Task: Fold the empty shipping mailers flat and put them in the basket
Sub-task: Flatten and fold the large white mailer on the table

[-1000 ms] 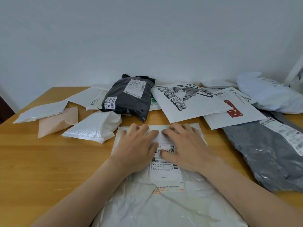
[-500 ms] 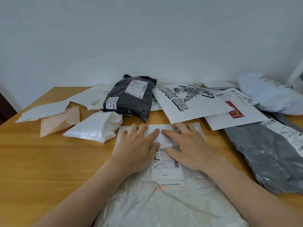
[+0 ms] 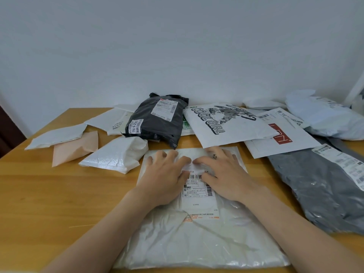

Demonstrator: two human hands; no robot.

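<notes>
**Both hands press white mailer flat on table**

A person's left hand (image 3: 165, 178) and right hand (image 3: 222, 174) lie palm down, side by side, on the far half of a white mailer (image 3: 197, 243) that rests on the wooden table (image 3: 49, 203). The fingers are spread and gripping nothing, with the index fingertips nearly meeting above the shipping label (image 3: 199, 196). The plastic under the fingers may be doubled over, though the fold is hard to make out. Beyond lie a black mailer (image 3: 159, 119) and a printed white mailer (image 3: 226, 123), with a grey mailer (image 3: 323, 190) at right.
</notes>
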